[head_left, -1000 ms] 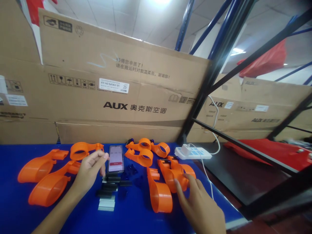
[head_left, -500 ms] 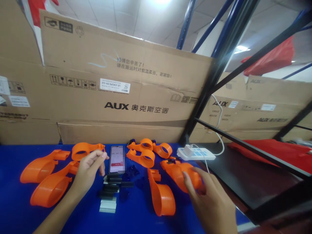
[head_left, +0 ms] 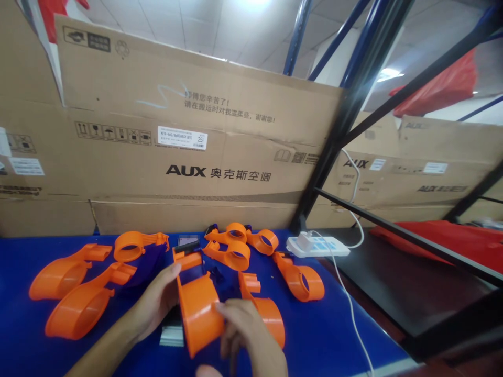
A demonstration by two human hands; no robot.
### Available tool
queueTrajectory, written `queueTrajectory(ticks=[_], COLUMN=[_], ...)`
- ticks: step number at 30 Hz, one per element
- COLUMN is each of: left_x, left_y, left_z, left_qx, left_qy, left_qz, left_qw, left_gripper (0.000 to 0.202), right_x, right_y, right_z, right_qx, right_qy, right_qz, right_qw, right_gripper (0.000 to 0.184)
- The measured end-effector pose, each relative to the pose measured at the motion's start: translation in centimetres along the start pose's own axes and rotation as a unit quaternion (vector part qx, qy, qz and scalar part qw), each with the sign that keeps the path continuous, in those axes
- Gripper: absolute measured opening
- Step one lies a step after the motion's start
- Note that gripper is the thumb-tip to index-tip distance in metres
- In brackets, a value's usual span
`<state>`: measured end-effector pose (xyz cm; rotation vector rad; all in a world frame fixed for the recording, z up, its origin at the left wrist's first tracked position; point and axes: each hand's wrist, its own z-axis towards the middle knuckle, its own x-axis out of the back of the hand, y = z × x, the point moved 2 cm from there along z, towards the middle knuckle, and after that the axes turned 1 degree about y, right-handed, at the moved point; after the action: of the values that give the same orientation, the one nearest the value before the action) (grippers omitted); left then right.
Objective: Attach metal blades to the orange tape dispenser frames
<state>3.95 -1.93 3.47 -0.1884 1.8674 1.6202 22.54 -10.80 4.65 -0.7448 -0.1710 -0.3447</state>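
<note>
Both hands hold one orange plastic shell (head_left: pixel 196 306) above the blue table (head_left: pixel 326 335). My left hand (head_left: pixel 159 298) grips its left side with the thumb along the upper edge. My right hand (head_left: pixel 247 335) curls round its lower right rim. The shell has a wide rounded end toward me and a narrow black-tipped end pointing away. It covers most of the phone (head_left: pixel 187 241) and the small black parts (head_left: pixel 214 275) behind it. Another orange shell (head_left: pixel 265 309) lies just right of my right hand.
More orange shells lie at the left (head_left: pixel 74 303), and ring-shaped orange pieces (head_left: pixel 231 246) at the back. A white power strip (head_left: pixel 318 246) with a cable sits at the table's right end. Cardboard boxes (head_left: pixel 188 157) wall the back; a black rack (head_left: pixel 393 235) stands right.
My right hand picked an orange shell from the right-hand pile and brought it to the middle. My left hand left the phone and took hold of the shell's other side.
</note>
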Motion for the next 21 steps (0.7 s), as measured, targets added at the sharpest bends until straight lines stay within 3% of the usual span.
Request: queueTrajectory(ticks=[3,6,9,13,18,21], left_x=[0.7,1.0,0.7,0.3,-0.1,-0.3], left_y=[0.5,0.6,0.4,-0.1,-0.3,-0.4], left_z=[0.5,0.9,0.9,0.6,0.6,0.8], left_qx=[0.009,0.041,0.064,0.082,0.075,0.054], left_qy=[0.047,0.066,0.072,0.042,0.011,0.029], left_qz=[-0.049,-0.047,-0.023,-0.024,-0.016,-0.016], left_qw=[0.998,0.996,0.995,0.995,0.997,0.998], left_gripper=[0.041,0.043,0.044,0.041,0.042,0.039], right_x=[-0.4,-0.2,0.0,0.5,1.9,2.3], right_y=[2.6,5.2,7.0,8.5,9.1,8.0], right_z=[-1.9,-3.7,-4.2,-2.7,-0.7,0.2], right_qx=[-0.154,-0.319,-0.414,-0.437,-0.419,-0.397], right_qy=[0.02,0.015,0.024,0.051,0.039,0.02], right_qz=[0.097,0.141,0.175,0.208,0.166,0.134], right_qw=[0.983,0.937,0.893,0.873,0.892,0.908], right_gripper=[0.052,0.061,0.075,0.087,0.079,0.069])
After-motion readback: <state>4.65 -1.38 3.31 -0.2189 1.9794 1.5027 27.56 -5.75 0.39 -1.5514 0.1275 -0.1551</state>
